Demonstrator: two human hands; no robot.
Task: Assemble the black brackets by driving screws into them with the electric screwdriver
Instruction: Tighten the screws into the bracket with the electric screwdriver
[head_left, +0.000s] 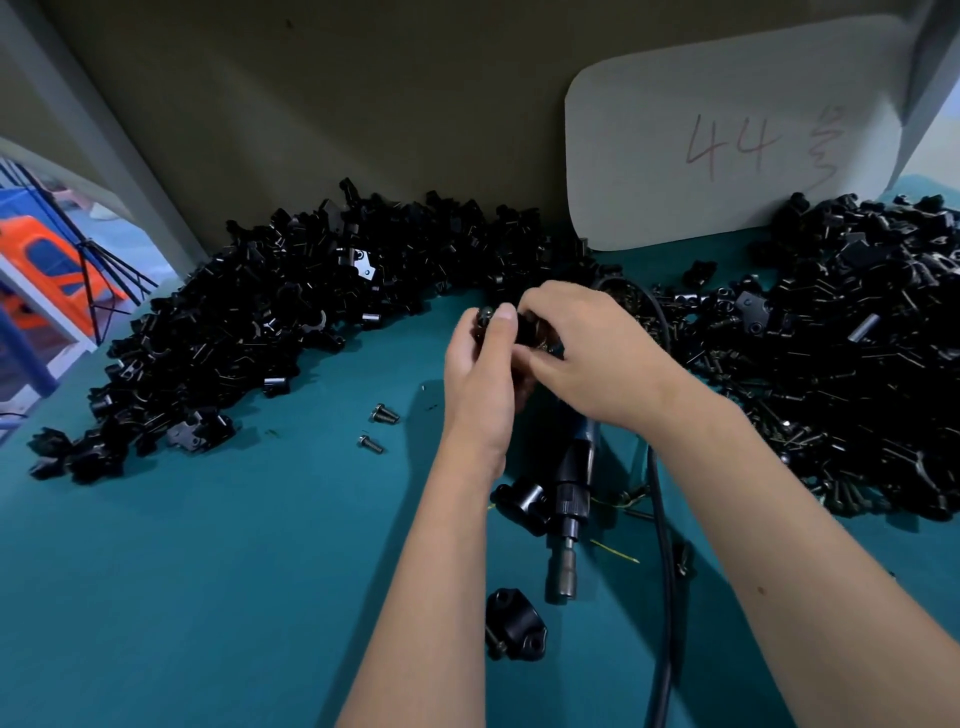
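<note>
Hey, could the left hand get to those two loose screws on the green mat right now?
Probably not at once: the left hand is busy holding a black bracket together with the right hand. The path to the two screws looks open over bare green mat.

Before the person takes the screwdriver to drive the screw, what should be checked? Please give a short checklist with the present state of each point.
1. Bracket held firmly: left hand and right hand both grip a black bracket above the table. Ok.
2. Screw seated in the bracket's hole: hidden by the fingers. Cannot tell.
3. Electric screwdriver within reach: it lies on the green table under the forearms, tip toward the person. Ok.
4. A hand free to take the screwdriver: both are occupied. Not ok.
5. Spare screws at hand: two loose screws lie left of the hands. Ok.
6. Black cable not tangled: it runs under the right forearm. Cannot tell.
</note>
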